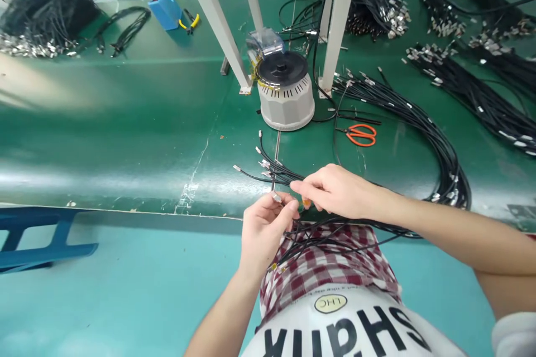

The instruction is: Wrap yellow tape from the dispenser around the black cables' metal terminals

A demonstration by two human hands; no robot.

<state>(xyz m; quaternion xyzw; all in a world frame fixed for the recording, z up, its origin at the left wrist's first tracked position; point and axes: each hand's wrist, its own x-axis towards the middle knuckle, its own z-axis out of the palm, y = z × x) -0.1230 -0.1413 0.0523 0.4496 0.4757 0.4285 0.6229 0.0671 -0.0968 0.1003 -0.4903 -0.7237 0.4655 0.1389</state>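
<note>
Pinches with left hand (264,228) one silver cable tip (276,197), thumb and forefinger closed, at the table (125,139) edge. Grips with right hand (335,189), fingers curled shut, the black cable bundle (281,174) alongside. Beyond: one pair of orange scissors (360,135), one white drum machine (286,97).

Cable assembly workshop, factory-line type. Long green tabletop (125,122) built like a belt bench, with white frame posts (218,22) rising from it. Bundles of black cables (439,150) with metal terminals loop away to the right of the right grip (335,192). More heaps (46,11) lie far up-left of the left grip (263,228). Just beyond both grips: round grey benchtop machine (286,95), orange scissors (360,135). Blue box (164,8) and yellow-handled pliers (189,22) further up-left. Teal floor (125,290) left of the left grip.
</note>
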